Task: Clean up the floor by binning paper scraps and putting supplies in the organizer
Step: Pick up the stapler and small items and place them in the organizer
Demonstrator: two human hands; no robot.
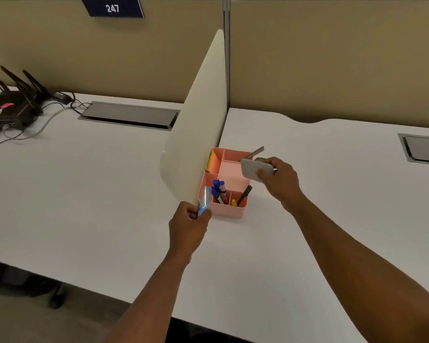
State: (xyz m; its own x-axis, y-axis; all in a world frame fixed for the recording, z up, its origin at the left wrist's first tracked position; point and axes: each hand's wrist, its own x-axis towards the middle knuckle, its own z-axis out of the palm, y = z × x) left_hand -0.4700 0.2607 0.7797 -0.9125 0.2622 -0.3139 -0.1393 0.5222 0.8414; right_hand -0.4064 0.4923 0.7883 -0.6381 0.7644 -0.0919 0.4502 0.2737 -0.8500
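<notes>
Sitting on the white worktop (pixel 270 243) just right of the frame's centre, the pink organizer (pixel 229 209) stands against the lower edge of a cream divider panel (pixel 198 125) that rises toward the upper middle. Its compartments are partly filled: blue markers (pixel 218 188) stand upright in the near-left cell, a black pen (pixel 245 194) and a small yellow item (pixel 234 202) lean in the near-right cell, coloured sticky notes (pixel 209 159) are tucked on edge in the far-left cell, and a grey metal ruler-like strip (pixel 254 152) pokes out of the far-right cell. The wide middle cell shows only its pink floor.

The left hand (pixel 187 227), below and just left of the organizer, grips a light-blue, translucent tube-shaped supply (pixel 204 201), its upper end tilted toward the near-left corner of the box. The right hand (pixel 279 179), beside the organizer's right wall, pinches a flat white rectangular object (pixel 252 169) with rounded corners, held tilted above the box's right rim.

Further out, a black router (pixel 10 105) with raised antennas and trailing cables sits in the upper left of the frame, near a grey cable hatch (pixel 129 115) set into the worktop. A second hatch (pixel 424 149) lies at the right edge. Tan partition walls (pixel 332 58) close the back, bearing a dark sign (pixel 112 8) that reads 247.
</notes>
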